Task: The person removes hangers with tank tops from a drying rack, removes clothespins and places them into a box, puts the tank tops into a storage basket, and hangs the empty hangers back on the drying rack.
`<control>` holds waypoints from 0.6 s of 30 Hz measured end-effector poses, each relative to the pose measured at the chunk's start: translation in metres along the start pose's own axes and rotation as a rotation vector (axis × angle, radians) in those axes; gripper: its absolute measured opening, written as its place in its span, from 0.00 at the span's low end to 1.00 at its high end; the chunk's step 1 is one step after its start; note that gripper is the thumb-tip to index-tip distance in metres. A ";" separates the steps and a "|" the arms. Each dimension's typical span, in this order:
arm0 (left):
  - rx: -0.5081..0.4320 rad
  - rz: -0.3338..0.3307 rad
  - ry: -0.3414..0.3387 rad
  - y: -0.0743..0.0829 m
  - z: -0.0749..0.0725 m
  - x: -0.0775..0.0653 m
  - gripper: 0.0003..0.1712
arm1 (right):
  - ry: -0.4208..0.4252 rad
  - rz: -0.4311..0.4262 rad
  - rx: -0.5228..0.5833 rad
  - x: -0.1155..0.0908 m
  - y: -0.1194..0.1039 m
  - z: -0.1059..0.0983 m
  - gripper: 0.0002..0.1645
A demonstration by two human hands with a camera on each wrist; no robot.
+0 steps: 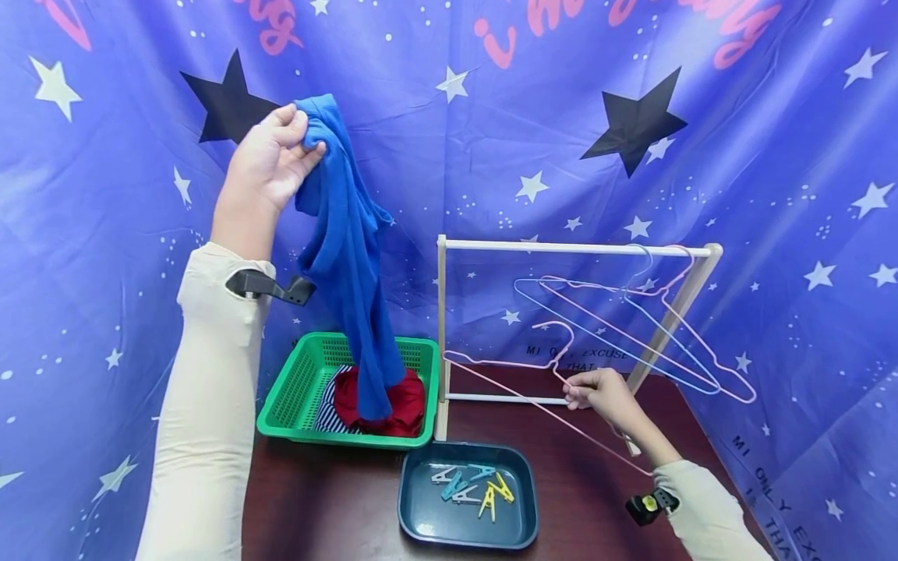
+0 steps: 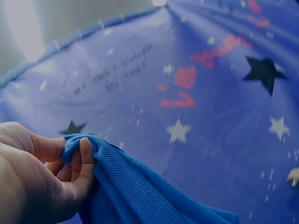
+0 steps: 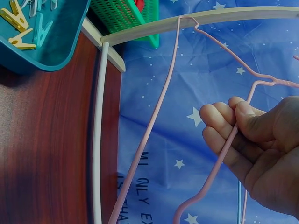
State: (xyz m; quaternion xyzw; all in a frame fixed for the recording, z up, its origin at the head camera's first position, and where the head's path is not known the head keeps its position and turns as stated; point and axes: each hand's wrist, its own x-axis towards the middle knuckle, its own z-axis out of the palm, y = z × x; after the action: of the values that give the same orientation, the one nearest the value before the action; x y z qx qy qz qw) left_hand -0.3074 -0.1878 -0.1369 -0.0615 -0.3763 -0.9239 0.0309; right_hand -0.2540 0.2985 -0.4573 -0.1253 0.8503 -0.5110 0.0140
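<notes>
My left hand (image 1: 263,167) is raised at the upper left and pinches a blue ribbed garment (image 1: 351,257) by its bunched top edge. The cloth hangs down in folds, its lower end overlapping the green basket (image 1: 281,407) in the head view. In the left wrist view, thumb and fingers press the blue cloth (image 2: 135,186) between them. My right hand (image 1: 606,397) holds a pink wire hanger (image 1: 491,363) by one sloping shoulder, its hook upward, in front of the rack. The right wrist view has the thumb and fingers around the hanger wire (image 3: 216,170).
A wooden rack with a white top bar (image 1: 505,246) carries a light blue hanger (image 1: 582,327) and another pink hanger (image 1: 708,354). Red cloth (image 1: 410,401) and striped cloth (image 1: 328,413) lie in the basket. A dark tray (image 1: 428,522) with several clothespins (image 1: 487,502) sits in front.
</notes>
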 end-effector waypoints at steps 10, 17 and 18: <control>-0.041 0.073 0.081 0.015 -0.029 0.016 0.10 | -0.001 0.014 0.007 0.001 0.007 0.004 0.09; -0.134 0.151 0.099 0.029 -0.039 0.017 0.07 | -0.007 -0.004 -0.015 0.000 0.004 0.004 0.09; -0.139 0.164 0.101 0.031 -0.040 0.017 0.07 | -0.010 -0.008 -0.017 0.000 0.004 0.004 0.09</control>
State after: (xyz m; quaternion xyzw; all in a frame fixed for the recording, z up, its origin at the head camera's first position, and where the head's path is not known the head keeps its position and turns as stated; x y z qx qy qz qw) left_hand -0.3248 -0.2376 -0.1416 -0.0475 -0.3032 -0.9440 0.1209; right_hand -0.2538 0.2970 -0.4630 -0.1311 0.8540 -0.5032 0.0152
